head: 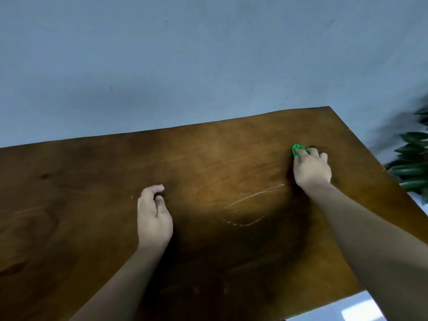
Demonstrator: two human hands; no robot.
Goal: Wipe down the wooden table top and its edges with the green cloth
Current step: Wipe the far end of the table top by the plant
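A brown wooden worktop [92,205] is filling most of the view, standing against a pale blue-grey wall [162,54], with pale curved streaks [254,198] showing on its surface right of the middle. Dark green plant leaves [414,167] are poking in past its right edge. The right arm is stretching far across toward the far right corner, and the right hand [311,169] is pressing palm-down on the wood, its fingers [312,152] curling closed over the green cloth [297,149] — only a small bunched bit is peeking out at the fingertips, touching the worktop. The left hand [154,216] is resting near the middle, fingers loosely curled and holding nothing — thumb side up.
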